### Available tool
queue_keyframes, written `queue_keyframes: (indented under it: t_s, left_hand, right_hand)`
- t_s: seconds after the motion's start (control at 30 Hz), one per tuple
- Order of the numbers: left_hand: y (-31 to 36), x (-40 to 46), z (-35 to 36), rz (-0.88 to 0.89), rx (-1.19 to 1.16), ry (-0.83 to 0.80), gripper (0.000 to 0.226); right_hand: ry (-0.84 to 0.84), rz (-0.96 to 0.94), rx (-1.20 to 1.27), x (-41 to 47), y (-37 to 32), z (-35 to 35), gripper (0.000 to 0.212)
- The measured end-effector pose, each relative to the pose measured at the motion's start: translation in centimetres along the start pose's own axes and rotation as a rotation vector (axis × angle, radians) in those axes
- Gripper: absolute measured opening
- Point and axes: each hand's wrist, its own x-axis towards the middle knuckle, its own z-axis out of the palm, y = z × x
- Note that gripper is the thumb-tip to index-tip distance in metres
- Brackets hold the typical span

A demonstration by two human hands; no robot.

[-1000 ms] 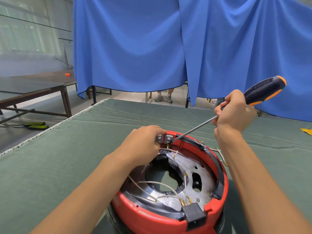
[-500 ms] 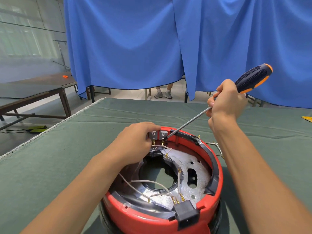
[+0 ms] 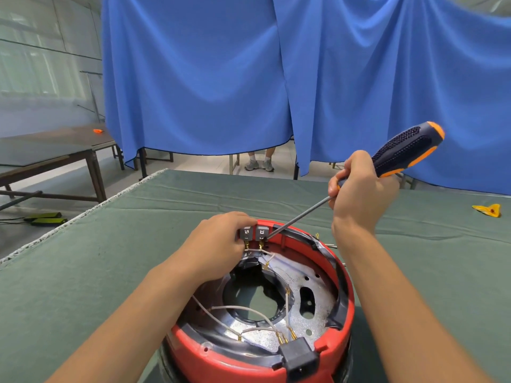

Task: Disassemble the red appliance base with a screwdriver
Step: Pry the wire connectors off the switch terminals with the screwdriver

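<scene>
The red appliance base (image 3: 343, 324) lies upturned on the green table, showing a metal plate, white wires and a black power socket (image 3: 300, 357) at its near rim. My left hand (image 3: 218, 241) grips the far rim, its fingers curled beside two grey switch blocks (image 3: 254, 233). My right hand (image 3: 359, 192) holds a screwdriver (image 3: 406, 149) with a black and orange handle. Its steel shaft slants down to the left and its tip touches the right-hand grey block.
The green cloth table (image 3: 110, 272) has its left edge close by. A yellow scrap (image 3: 488, 210) lies at the far right. Blue curtains (image 3: 221, 78) hang behind, with a person's shoes (image 3: 258, 165) beneath them. A dark wooden table (image 3: 49, 150) stands to the left.
The view has shifted slightly. The screwdriver tip stays at the grey block while my right hand holds it; my left hand keeps its grip on the rim.
</scene>
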Motion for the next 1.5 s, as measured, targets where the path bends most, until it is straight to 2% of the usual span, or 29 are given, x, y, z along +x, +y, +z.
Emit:
queue_keyframes:
  t_s: [0.13, 0.27, 0.4, 0.6, 0.83, 1.23, 1.5]
  left_hand:
    - [0.2, 0.0, -0.1, 0.011, 0.005, -0.014, 0.053]
    - [0.2, -0.1, -0.2, 0.019, 0.031, -0.030, 0.054]
    - [0.4, -0.1, -0.4, 0.028, 0.040, -0.037, 0.053]
    - [0.5, -0.2, -0.4, 0.016, 0.029, -0.037, 0.054]
    - [0.1, -0.1, -0.2, 0.014, 0.001, -0.029, 0.056]
    - [0.2, -0.2, -0.4, 0.005, -0.006, -0.034, 0.053]
    - [0.3, -0.2, -0.5, 0.002, -0.005, -0.030, 0.054]
  right_hand:
    - [-0.003, -0.058, 0.021, -1.0, -0.2, -0.3, 0.019]
    - [-0.030, -0.120, 0.038, -1.9, -0.2, -0.8, 0.032]
    - [-0.074, -0.174, -0.004, -2.1, -0.4, -0.8, 0.031]
    - [0.021, -0.058, -0.094, 0.1, 0.0, 0.5, 0.018]
    - [0.048, 0.036, -0.178, 2.6, 1.1, 1.8, 0.026]
    - [0.136, 0.147, -0.116, 3.0, 2.0, 0.5, 0.024]
    - [0.094, -0.090, -0.009, 0.4, 0.7, 0.3, 0.021]
